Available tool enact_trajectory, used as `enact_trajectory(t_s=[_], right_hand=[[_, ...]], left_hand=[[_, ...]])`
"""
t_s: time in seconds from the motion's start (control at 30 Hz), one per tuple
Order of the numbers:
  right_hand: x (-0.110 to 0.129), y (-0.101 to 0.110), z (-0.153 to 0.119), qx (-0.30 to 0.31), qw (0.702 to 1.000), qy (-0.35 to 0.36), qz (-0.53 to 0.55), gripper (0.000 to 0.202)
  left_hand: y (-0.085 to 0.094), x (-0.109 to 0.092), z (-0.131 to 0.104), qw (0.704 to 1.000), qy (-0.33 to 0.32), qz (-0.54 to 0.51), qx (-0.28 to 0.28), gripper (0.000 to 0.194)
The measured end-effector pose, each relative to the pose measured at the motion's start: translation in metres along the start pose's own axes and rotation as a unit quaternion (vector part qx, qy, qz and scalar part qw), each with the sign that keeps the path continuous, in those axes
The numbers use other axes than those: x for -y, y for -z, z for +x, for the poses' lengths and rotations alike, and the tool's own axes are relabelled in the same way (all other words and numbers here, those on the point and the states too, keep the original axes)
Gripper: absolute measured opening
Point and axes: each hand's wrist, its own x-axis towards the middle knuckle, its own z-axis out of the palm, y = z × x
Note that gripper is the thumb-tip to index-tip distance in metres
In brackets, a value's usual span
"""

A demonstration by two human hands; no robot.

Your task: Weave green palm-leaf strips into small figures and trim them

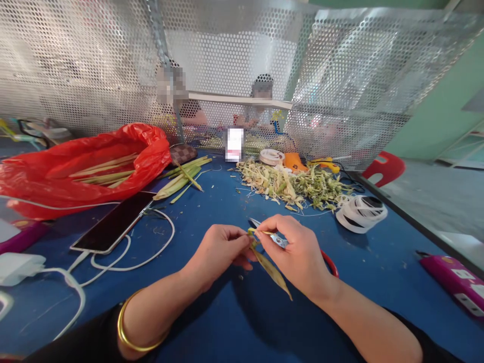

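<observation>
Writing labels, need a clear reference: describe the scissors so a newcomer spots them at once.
On the blue table, go to the right hand, front and centre. The scissors sit in its grip, blade tip poking out leftward, part of a red handle showing at its right. Shiny metal sets them apart from the yellowish leaf-like strip below.

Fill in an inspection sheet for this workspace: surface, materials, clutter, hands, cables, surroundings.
Surface: blue tabletop, littered in places.
Job's things: leaf-like piece, scissors, heap of plant bits, red bag holding long leaves.
Clutter: dark-screened phone, white roll, magenta power strip at right.
Hands: left hand pinches the leaf-like piece; right hand pinches a pale strip and holds the scissors.
Cables: white cable plugged into the phone.
Surroundings: perforated screen behind; people beyond.
</observation>
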Motion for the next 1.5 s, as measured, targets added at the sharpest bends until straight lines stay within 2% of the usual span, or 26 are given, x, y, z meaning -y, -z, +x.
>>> enact_trajectory(t_s=[0.13,0.3,0.37,0.43,0.57,0.7,0.8,0.87,0.93,1.0,1.03,1.17,1.27,1.4,1.5], right_hand=[[-0.001,-0.001,-0.002,-0.018,0.991,0.115,-0.068,0.014],[-0.001,-0.002,-0.001,-0.015,0.986,0.132,-0.105,0.017],[-0.001,-0.003,-0.001,-0.031,0.986,0.124,-0.104,0.017],[-0.003,-0.003,-0.001,-0.055,0.990,0.097,-0.090,0.014],[-0.008,-0.003,0.000,-0.086,0.996,-0.002,-0.028,0.010],[-0.015,-0.003,0.005,-0.144,0.988,-0.043,0.020,0.034],[-0.019,-0.001,0.010,-0.169,0.973,-0.128,0.092,0.033],[-0.018,0.001,0.012,-0.112,0.957,-0.207,0.169,0.030],[-0.015,0.001,0.014,-0.002,0.937,-0.256,0.237,0.032],[-0.012,-0.001,0.013,0.085,0.926,-0.262,0.259,0.029],[-0.010,-0.002,0.012,0.103,0.930,-0.251,0.248,0.026],[-0.009,-0.005,0.007,0.099,0.970,-0.172,0.139,0.026],[-0.009,-0.006,0.004,0.086,0.982,-0.133,0.100,0.027],[-0.007,-0.005,0.006,0.073,0.979,-0.146,0.121,0.027],[-0.007,-0.004,0.010,0.069,0.968,-0.177,0.162,0.024]], left_hand=[[0.000,-0.001,0.000,0.999,-0.013,-0.032,-0.018,0.017],[0.000,0.001,0.000,0.998,-0.020,-0.051,-0.029,0.019],[-0.001,0.002,0.001,0.998,-0.021,-0.051,-0.022,0.020],[-0.002,0.004,0.001,0.999,-0.018,-0.040,-0.007,0.020],[-0.003,0.002,-0.001,0.999,0.001,-0.013,0.032,0.021],[-0.001,-0.002,-0.002,0.998,0.001,-0.067,-0.006,0.020],[0.002,-0.004,-0.001,0.993,-0.017,-0.113,-0.030,0.016],[0.004,-0.004,0.000,0.990,-0.029,-0.135,-0.035,0.016],[0.006,-0.004,0.001,0.986,-0.038,-0.158,-0.037,0.018],[0.007,-0.003,0.000,0.983,-0.045,-0.172,-0.040,0.021],[0.007,-0.004,0.000,0.983,-0.046,-0.172,-0.042,0.022],[0.006,-0.004,-0.001,0.983,-0.038,-0.164,-0.077,0.022],[0.002,-0.002,0.000,0.976,-0.047,-0.182,-0.106,0.018],[0.002,0.000,0.002,0.970,-0.066,-0.207,-0.107,0.018],[0.006,-0.002,0.001,0.975,-0.053,-0.200,-0.081,0.022]])
